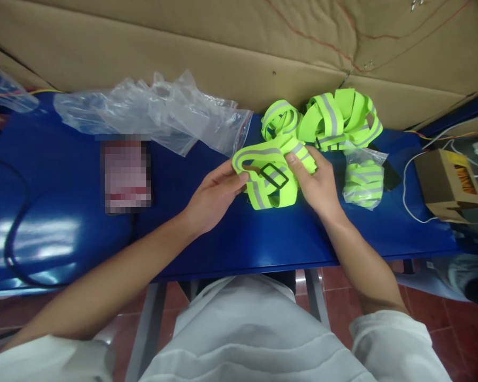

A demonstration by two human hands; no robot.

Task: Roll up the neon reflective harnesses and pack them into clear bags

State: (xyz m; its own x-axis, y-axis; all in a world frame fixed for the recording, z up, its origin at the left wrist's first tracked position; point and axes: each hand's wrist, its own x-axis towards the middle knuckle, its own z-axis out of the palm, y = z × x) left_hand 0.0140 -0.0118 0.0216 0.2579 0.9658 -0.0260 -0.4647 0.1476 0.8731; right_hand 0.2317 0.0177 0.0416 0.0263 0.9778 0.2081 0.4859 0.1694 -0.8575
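A neon-yellow reflective strap [265,183] with grey stripes and a black plastic buckle [274,175] is folded into a bundle over the blue table [239,239]. My left hand [215,193] pinches its left end, thumb on top. My right hand [316,183] grips its right side with fingers closed over the band. More of the same straps lie in a loose pile [334,119] just behind, touching the held one. One strap sits packed in a small clear bag [362,178] to the right of my right hand.
A heap of clear plastic bags [155,109] lies at the back left. A blurred card [126,175] rests left of centre, a black cable [14,233] loops at the left. An open cardboard box [448,183] and white wires stand at the right. Cardboard sheets [223,48] back the table.
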